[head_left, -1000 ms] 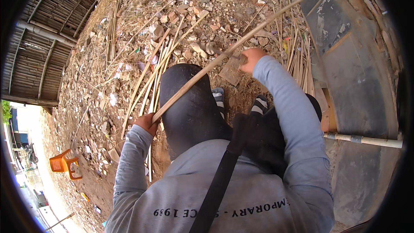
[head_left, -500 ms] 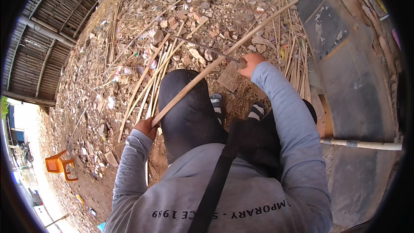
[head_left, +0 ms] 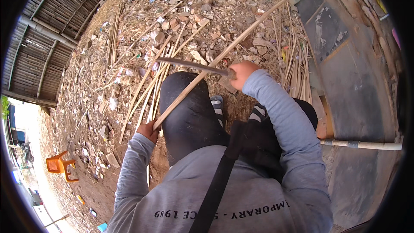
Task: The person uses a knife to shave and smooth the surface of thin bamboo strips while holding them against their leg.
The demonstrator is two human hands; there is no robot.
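My left hand is closed round the near end of a long bamboo strip. The strip slants over my left knee, away to the far right. In my right hand is the handle of a long-bladed knife, gripped closed. Its dark blade points left and lies across the strip just beyond my knee; whether it cuts into the strip I cannot tell. Several loose bamboo strips lie on the ground by my left knee.
Rubble and dry straw cover the ground ahead. More split strips lie at the right, beside dark sheets and a pale pipe. An orange plastic chair stands at the left, below a bamboo-slat wall.
My right hand has moved left and toward me along the strip, bringing the knife blade closer to my knee. The far end of the strip has shifted slightly. My left hand keeps its hold.
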